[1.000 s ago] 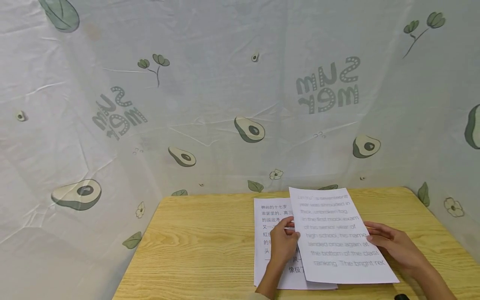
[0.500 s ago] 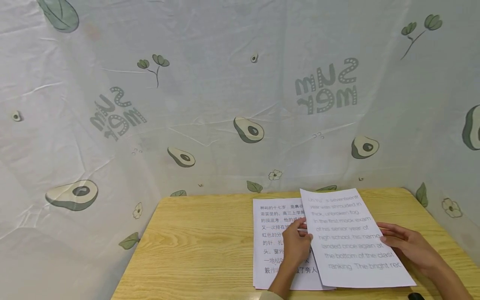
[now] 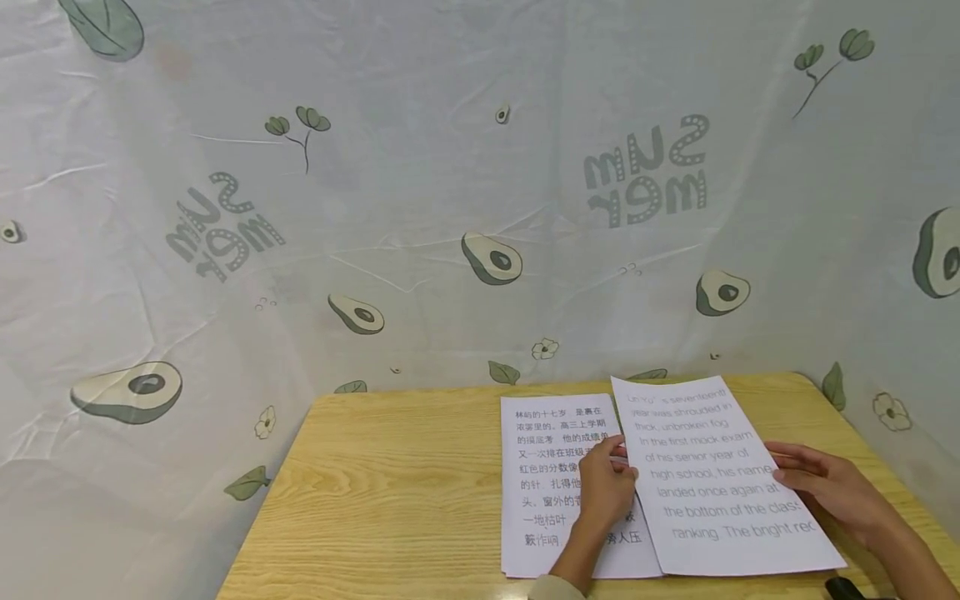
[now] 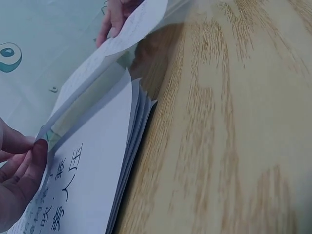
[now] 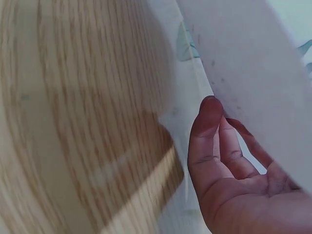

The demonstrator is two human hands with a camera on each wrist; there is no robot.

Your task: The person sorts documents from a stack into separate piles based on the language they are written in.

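Note:
A white sheet of paper (image 3: pixel 712 479) printed with English text is held raised and tilted at the right of the head view. My left hand (image 3: pixel 606 487) pinches its left edge between thumb and fingers. At the opposite edge, my right hand (image 3: pixel 832 492) has its thumb on the front and fingers behind. The right wrist view shows that thumb (image 5: pixel 209 117) right at the paper's edge. Partly under the left hand lies a stack of paper (image 3: pixel 540 483) with Chinese text on top; its several sheets fan slightly at one corner in the left wrist view.
A wood-grain table (image 3: pixel 390 483) carries the stack. Behind it and along the sides hangs a pale cloth (image 3: pixel 420 167) with avocado and leaf prints. A black object (image 3: pixel 843 588) shows at the bottom right, beside the right forearm.
Both hands have moved right with the English sheet, which has slid off most of the stack. More of the Chinese text is uncovered. The head view has shifted slightly.

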